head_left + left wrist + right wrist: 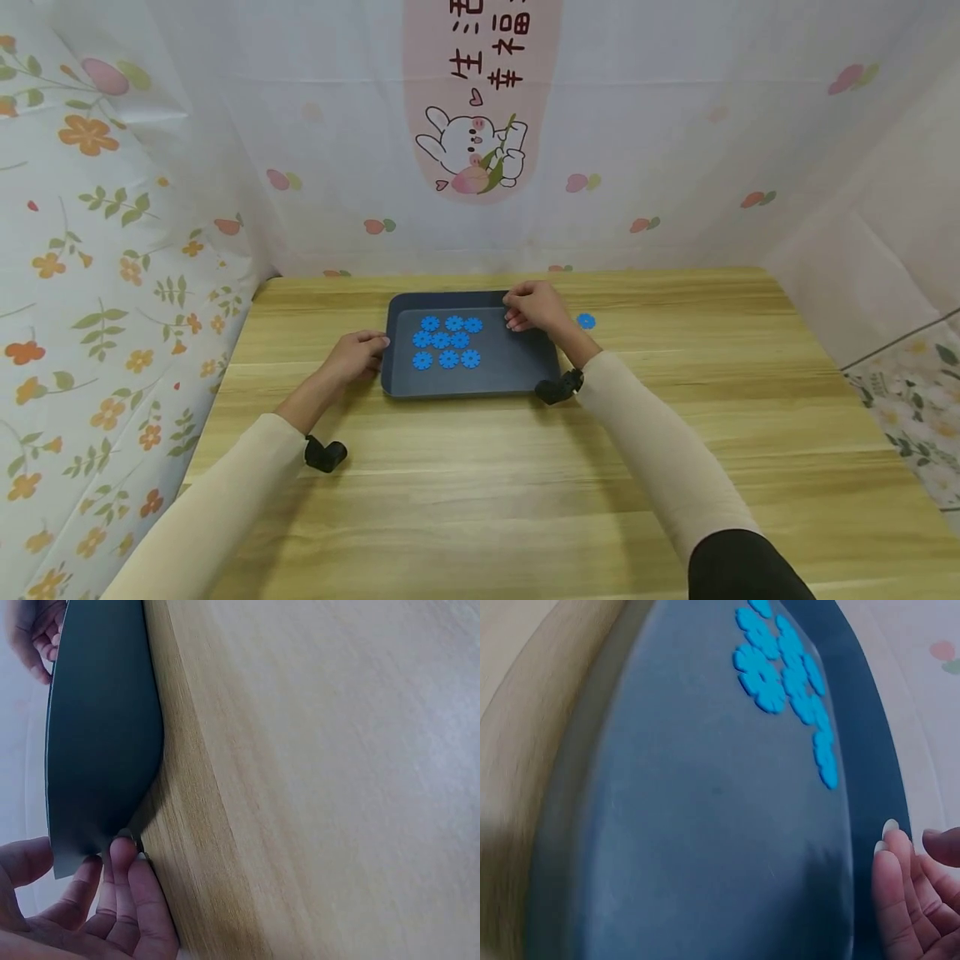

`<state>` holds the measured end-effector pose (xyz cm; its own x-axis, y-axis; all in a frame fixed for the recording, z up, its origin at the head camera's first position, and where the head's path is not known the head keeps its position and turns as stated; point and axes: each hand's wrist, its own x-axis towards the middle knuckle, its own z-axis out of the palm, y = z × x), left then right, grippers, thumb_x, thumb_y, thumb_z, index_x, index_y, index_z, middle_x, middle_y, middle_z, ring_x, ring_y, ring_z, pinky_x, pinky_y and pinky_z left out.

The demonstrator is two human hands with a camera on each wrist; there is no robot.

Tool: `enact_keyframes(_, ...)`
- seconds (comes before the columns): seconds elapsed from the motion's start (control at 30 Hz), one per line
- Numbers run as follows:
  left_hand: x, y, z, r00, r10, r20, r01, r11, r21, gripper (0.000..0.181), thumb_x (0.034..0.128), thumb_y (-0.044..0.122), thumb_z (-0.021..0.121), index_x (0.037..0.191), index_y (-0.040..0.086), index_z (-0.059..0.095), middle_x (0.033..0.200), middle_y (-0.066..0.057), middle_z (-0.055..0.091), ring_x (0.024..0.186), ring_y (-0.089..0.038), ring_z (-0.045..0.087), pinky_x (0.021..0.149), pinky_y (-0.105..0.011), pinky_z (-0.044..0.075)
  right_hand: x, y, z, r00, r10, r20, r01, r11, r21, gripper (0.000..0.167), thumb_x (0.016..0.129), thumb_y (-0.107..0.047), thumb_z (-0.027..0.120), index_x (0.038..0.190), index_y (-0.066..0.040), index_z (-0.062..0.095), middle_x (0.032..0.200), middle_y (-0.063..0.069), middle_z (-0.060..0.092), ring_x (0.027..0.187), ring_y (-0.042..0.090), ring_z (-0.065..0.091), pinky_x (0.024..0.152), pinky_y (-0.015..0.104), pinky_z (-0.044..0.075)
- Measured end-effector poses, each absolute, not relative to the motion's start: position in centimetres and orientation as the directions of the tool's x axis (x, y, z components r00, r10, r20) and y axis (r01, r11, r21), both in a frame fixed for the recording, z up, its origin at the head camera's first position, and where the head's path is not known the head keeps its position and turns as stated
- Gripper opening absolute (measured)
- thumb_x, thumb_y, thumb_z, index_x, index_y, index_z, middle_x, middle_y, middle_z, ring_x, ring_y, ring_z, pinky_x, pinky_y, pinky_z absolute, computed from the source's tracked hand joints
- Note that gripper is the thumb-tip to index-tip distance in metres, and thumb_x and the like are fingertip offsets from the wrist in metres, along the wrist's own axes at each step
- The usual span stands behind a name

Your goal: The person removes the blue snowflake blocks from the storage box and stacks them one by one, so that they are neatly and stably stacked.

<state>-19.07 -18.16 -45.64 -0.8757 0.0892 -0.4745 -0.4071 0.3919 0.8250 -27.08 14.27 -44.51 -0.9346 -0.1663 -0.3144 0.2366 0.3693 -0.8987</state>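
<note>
A dark grey tray [517, 358] lies on the table, bearing several blue notched discs [440, 340] grouped in rows in its left half. At the tray's left end my left hand [360, 354] holds the rim; in the left wrist view its thumb [28, 861] meets the rim edge and its fingers [150, 900] lie against the outer wall. My right hand [534, 306] is over the tray's back right corner, fingers loosely bent. No disc shows between its fingers [892, 885] in the right wrist view. Another blue disc [586, 321] lies on the table, right of the tray.
The wooden table [465, 483] reaches to a white printed cloth [337, 125] hanging behind it. A flowered cloth [105, 333] hangs along the left side. Small black devices are strapped to both wrists, the right one [558, 387] over the tray's front right corner.
</note>
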Motion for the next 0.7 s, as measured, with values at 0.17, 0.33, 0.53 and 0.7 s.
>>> enact_keyframes(0.17, -19.1, -18.2, -45.7, -0.874, 0.094, -0.476, -0.415, 0.364, 0.834, 0.047, 0.1041, 0.027, 0.044, 0.144, 0.002, 0.043, 0.118, -0.015, 0.058, 0.090, -0.018, 0.058, 0.090, -0.037, 0.048, -27.3, 13.2, -45.2, -0.923, -0.190, -0.335, 0.246, 0.378, -0.892, 0.025, 0.098, -0.015, 0.058, 0.117, 0.001, 0.064, 0.075, 0.010, 0.066, 0.057, 0.015, 0.065, 0.066, 0.039, 0.059)
enact_keyframes(0.33, -19.0, -18.2, -45.6, -0.876, 0.098, -0.473, -0.413, 0.354, 0.839, 0.047, 0.1044, 0.027, 0.043, 0.144, 0.001, 0.043, 0.116, -0.014, 0.058, 0.089, -0.018, 0.057, 0.089, -0.036, 0.048, -27.3, 12.1, -45.7, -0.906, -0.225, -0.359, 0.252, 0.394, -0.884, 0.025, 0.098, -0.015, 0.059, 0.118, 0.000, 0.063, 0.074, 0.009, 0.066, 0.056, 0.014, 0.065, 0.061, 0.035, 0.058)
enact_keyframes(0.53, -19.0, -18.2, -45.7, -0.876, 0.093, -0.474, -0.412, 0.369, 0.833, 0.047, 0.1043, 0.027, 0.043, 0.143, 0.002, 0.044, 0.116, -0.014, 0.058, 0.088, -0.017, 0.057, 0.089, -0.036, 0.048, -27.0, 11.0, -46.5, -0.896, -0.244, -0.371, 0.256, 0.399, -0.880, 0.025, 0.098, -0.016, 0.059, 0.117, -0.001, 0.064, 0.073, 0.009, 0.067, 0.054, 0.014, 0.064, 0.057, 0.032, 0.058)
enact_keyframes(0.7, -19.0, -18.1, -45.9, -0.879, 0.092, -0.467, -0.406, 0.369, 0.836, 0.045, 0.1040, 0.027, 0.044, 0.141, 0.002, 0.047, 0.112, -0.012, 0.060, 0.086, -0.016, 0.057, 0.086, -0.033, 0.049, -26.7, 10.7, -47.0, -0.889, -0.226, -0.398, 0.289, 0.395, -0.872, 0.024, 0.097, -0.015, 0.060, 0.116, 0.000, 0.064, 0.070, 0.008, 0.066, 0.051, 0.013, 0.064, 0.053, 0.029, 0.056)
